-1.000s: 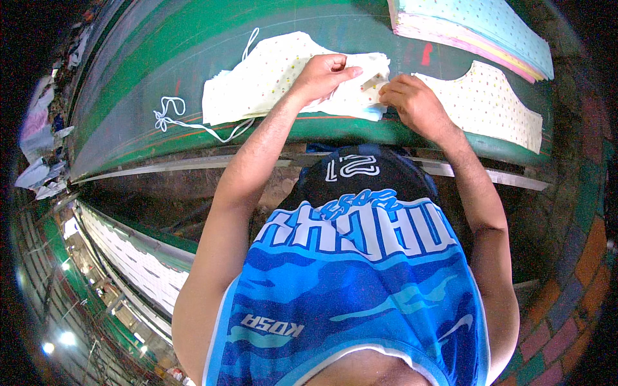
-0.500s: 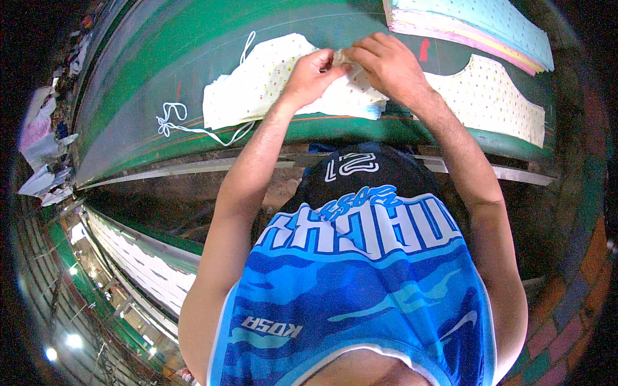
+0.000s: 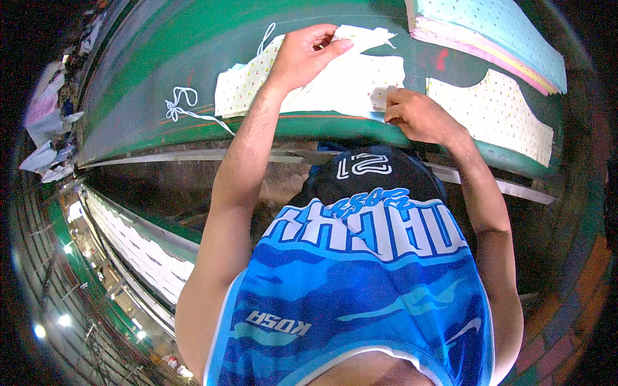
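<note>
A stack of cream cut fabric pieces with small coloured dots [image 3: 248, 83] lies on the green table. My left hand [image 3: 306, 58] pinches the far edge of the top fabric piece between thumb and fingers, holding it folded back so a paler side [image 3: 351, 77] shows. At the stack's near right corner is my right hand [image 3: 420, 116], its fingers curled closed against the fabric edge; the fingertips are partly hidden. A white cord [image 3: 187, 112] trails from under the stack to the left, and a loop of cord [image 3: 267, 37] sticks out behind it.
Another dotted cream piece [image 3: 496, 112] lies to the right. Beyond it is a thick pile of blue, pink and yellow fabric [image 3: 492, 42]. The table's near edge [image 3: 283, 132] runs in front of me. Cloth scraps [image 3: 51, 135] heap at the far left.
My hands were together at the stack's far edge. The right has come down to the near right corner; the left has kept the far edge and turned the fabric back, showing its paler side.
</note>
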Tool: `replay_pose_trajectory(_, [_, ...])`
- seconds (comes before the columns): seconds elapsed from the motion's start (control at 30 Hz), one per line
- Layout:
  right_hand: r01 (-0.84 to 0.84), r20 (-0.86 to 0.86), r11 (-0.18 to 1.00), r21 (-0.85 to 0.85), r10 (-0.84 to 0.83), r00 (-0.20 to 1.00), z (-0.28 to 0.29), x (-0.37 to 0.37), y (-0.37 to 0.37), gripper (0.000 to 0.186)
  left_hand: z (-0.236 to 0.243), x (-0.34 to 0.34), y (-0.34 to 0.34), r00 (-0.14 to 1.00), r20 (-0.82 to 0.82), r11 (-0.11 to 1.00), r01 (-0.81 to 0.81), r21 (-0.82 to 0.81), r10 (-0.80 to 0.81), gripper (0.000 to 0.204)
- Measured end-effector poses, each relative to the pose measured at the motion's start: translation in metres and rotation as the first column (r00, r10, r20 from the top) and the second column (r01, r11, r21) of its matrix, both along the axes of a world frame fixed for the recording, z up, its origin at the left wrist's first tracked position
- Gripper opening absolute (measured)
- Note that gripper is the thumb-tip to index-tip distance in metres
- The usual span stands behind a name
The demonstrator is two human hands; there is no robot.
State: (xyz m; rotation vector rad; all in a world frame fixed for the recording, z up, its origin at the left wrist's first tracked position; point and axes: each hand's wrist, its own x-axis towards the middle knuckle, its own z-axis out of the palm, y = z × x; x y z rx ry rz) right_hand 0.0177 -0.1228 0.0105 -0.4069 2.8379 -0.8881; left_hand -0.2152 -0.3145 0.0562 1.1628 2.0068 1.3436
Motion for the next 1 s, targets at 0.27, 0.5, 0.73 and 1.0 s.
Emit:
replay_pose_trajectory(0.27, [0.175, -0.221, 0.98, 0.093, -0.151, 0.964, -0.006, -0.05, -0.055, 0.025, -0.005, 0.005, 0.004, 0.999, -0.026, 0.999, -0.028, 0.017, 0.029, 0.032])
replay_pose_trajectory(0.5, [-0.093, -0.192, 0.991, -0.095, 0.073, 0.979, -0.012, -0.011, -0.078, 0.015, -0.013, 0.01, 0.003, 0.992, -0.123, 0.998, -0.049, -0.048, 0.043, 0.032])
replay_pose_trajectory(0.73, [0.321, -0.309, 0.932, -0.167, -0.358, 0.881, -0.016, 0.013, -0.022, 0.02, -0.042, 0.033, 0.007, 0.998, -0.057, 0.988, -0.011, -0.156, 0.002, 0.029])
replay_pose_trajectory(1.0, [0.333, -0.349, 0.939, -0.086, -0.341, 0.873, -0.023, 0.014, -0.011, 0.018, -0.078, 0.056, 0.012, 0.989, -0.128, 0.987, -0.088, -0.132, 0.071, 0.047])
